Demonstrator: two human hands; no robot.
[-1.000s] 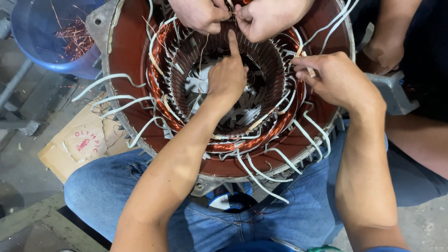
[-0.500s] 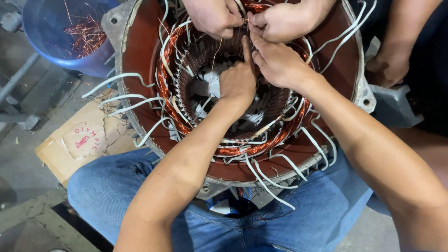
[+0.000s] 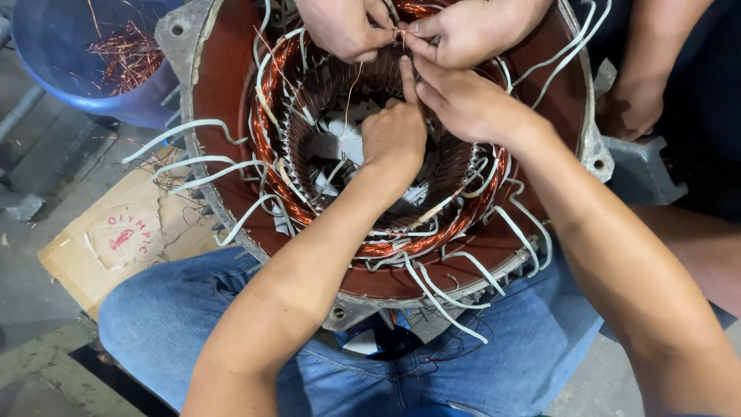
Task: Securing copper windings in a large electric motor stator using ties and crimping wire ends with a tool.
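While the left hand [image 3: 394,139] points one finger up, the right hand [image 3: 463,104] pinches copper winding [image 3: 285,193] strands just above it.

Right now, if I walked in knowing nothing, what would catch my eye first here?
Probably the big round motor stator resting on the person's lap, its copper windings ringed with white sleeved leads. At its upper rim four hands crowd together: the person's left hand and right hand reach up towards a co-worker's hands pinching fine wires. At upper left, a blue tub holds scrap copper wire.
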